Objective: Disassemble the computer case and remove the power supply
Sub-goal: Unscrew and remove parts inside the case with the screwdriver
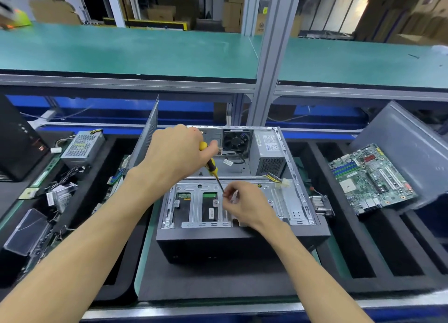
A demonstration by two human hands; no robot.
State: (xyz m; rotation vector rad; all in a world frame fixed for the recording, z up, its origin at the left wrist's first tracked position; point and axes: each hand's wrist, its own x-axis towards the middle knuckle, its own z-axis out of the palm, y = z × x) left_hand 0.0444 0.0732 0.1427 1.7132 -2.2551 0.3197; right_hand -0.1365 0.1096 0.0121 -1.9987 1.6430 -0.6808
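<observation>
An open grey computer case [242, 235] lies on its side in front of me. Its grey power supply [268, 152] sits in the far right corner, beside a black fan [235, 140], with a yellow-black cable bundle [278, 180] trailing from it. My left hand [178, 152] grips a yellow-and-black screwdriver [211, 166] by the handle, its shaft angled down over the drive cage [194, 208]. My right hand [244, 202] pinches the screwdriver's tip together with something small that I cannot make out.
A removed power supply [82, 146] and loose cables lie in the left foam tray. A grey side panel [148, 138] leans upright left of the case. A green motherboard [371, 177] rests on a grey panel at right. A shelf beam crosses overhead.
</observation>
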